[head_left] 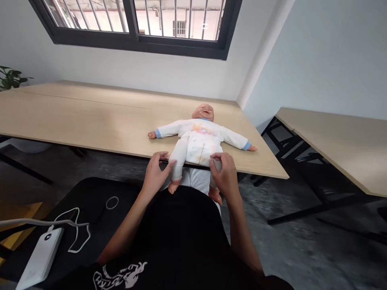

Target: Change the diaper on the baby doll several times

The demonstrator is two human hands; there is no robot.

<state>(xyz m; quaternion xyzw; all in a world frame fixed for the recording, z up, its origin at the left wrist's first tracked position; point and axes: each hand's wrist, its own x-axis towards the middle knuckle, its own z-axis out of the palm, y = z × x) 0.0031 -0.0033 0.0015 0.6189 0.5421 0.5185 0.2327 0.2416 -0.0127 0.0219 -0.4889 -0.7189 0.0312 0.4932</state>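
Observation:
A baby doll (199, 131) lies on its back at the table's front edge, arms spread, head toward the window. It wears a white long-sleeved top with blue cuffs and a printed diaper (199, 150); its legs hang over the edge toward me. My left hand (157, 171) is beside the doll's white-covered leg (179, 158), thumb close to it and fingers apart. My right hand (224, 173) is at the other side of the diaper, its fingers curved with a gap between thumb and forefinger. It partly hides the other leg; whether its fingertips touch the diaper is unclear.
The wooden table (99, 121) stretches left below a barred window (178, 20). A second table (338, 141) stands at the right across a gap. On a black chair (99, 197) at my left lie a white power bank (42, 255) with a cable and a bracelet (112, 202).

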